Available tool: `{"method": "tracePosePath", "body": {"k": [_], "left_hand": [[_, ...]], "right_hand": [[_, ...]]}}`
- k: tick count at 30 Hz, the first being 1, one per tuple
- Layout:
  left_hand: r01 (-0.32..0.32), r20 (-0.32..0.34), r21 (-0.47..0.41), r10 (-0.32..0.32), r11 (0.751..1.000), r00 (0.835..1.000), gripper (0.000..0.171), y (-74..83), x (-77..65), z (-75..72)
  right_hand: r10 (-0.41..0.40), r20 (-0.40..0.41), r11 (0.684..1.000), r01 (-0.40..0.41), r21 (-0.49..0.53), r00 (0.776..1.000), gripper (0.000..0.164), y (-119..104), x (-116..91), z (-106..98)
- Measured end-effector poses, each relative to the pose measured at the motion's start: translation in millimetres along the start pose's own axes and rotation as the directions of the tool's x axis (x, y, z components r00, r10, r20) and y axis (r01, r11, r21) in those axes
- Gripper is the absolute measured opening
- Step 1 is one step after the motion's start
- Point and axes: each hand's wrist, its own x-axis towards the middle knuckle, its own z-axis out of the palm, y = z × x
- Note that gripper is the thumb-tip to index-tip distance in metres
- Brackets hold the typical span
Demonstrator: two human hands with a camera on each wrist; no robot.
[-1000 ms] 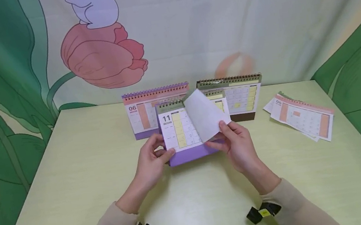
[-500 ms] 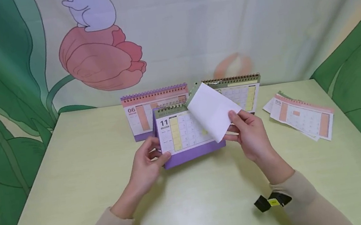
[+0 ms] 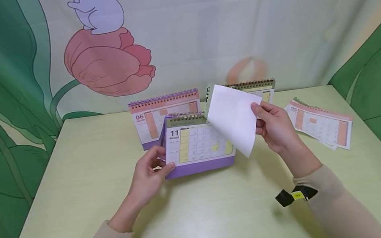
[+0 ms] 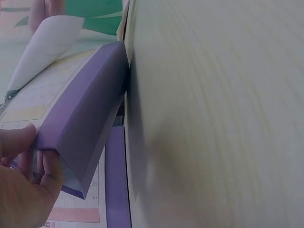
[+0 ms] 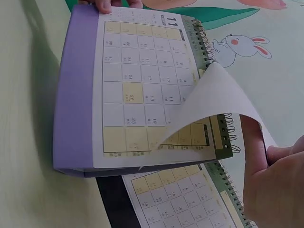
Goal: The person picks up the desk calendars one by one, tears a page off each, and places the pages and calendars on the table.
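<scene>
My left hand (image 3: pixel 147 177) grips the lower left corner of a purple-based desk calendar (image 3: pixel 195 142), thumb in front and fingers behind. The calendar shows month 11, with a green header under its wire coil (image 5: pixel 202 42). A page (image 3: pixel 235 112), its white back turned outward, is pinched between the thumb and fingers of my right hand (image 3: pixel 277 127). That page is peeled up and curled over the calendar's right half. In the right wrist view its fold meets the coil around the middle, and the rings right of that stand bare of it.
Behind stand a calendar with a pink header (image 3: pixel 147 123), month 06, and a dark-based one with a green header (image 3: pixel 265 96), partly hidden by the page. Loose torn pages (image 3: pixel 323 124) lie on the table's right side. A printed curtain (image 3: pixel 178 35) hangs behind the table.
My right hand has moved right and up, drawing the page away from the calendar's front. The calendar, in my left hand, has shifted slightly left and down.
</scene>
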Motion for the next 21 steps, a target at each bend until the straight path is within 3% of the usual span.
{"method": "tracePosePath", "body": {"k": [7,11,17,21], "left_hand": [[0.008,-0.006,0.013,-0.008,1.0,1.0,0.02,0.1,-2.7,-8.9],[-0.01,0.003,0.034,0.01,0.999,1.0,0.02,0.5,-4.9,-14.0],[0.022,-0.021,0.049,-0.021,0.999,1.0,0.021,0.0,-6.3,-22.9],[0.011,-0.031,0.041,-0.01,0.999,0.999,0.02,-1.0,-6.1,-27.5]], "right_hand": [[-0.01,-0.097,0.992,0.022,0.123,0.995,0.015,-12,4,-19],[0.017,-0.08,0.987,-0.004,0.163,0.997,0.015,-15,6,-28],[-0.002,-0.099,0.964,0.028,0.263,0.995,0.017,-28,8,-46],[0.007,-0.108,0.961,0.024,0.275,0.994,0.021,-32,10,-55]]}}
